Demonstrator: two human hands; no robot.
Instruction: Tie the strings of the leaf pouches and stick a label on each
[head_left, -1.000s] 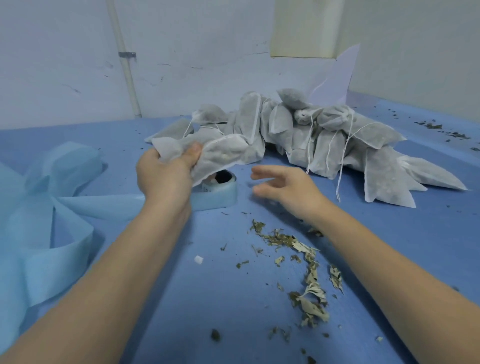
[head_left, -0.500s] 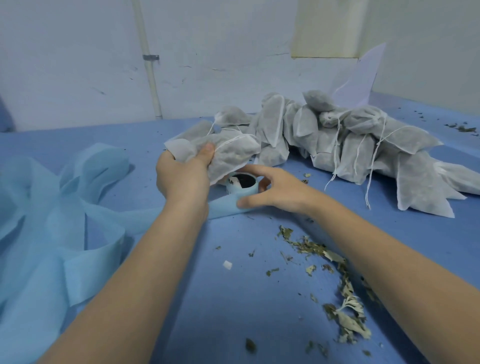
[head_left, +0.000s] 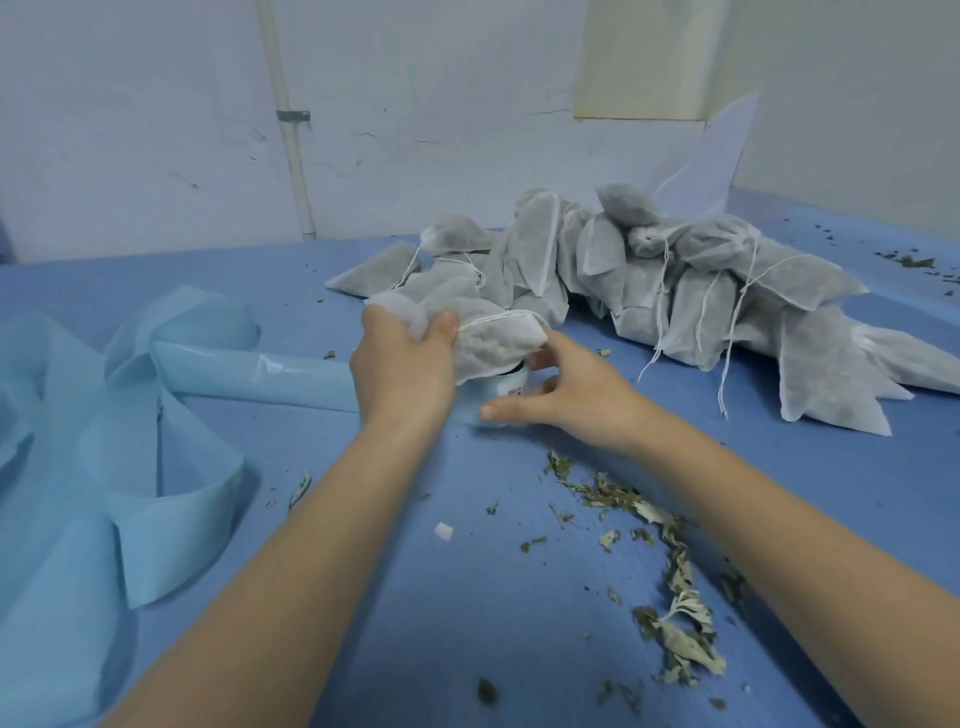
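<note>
Since before, right hand (head_left: 582, 395) lower on label roll (head_left: 506, 388)

- Small packing workroom, makeshift rather than domestic.
- Blue padded work surface (head_left: 467, 623) filling the view, strewn with dried leaf scraps (head_left: 670, 582) at near right.
- Heap of grey non-woven drawstring pouches (head_left: 649, 270) at far centre and right.
- Loose loops of pale blue backing strip (head_left: 130, 467) at left.
- Bare, scuffed white wall (head_left: 156, 104) with a clamped pipe (head_left: 292, 140) behind.
</note>
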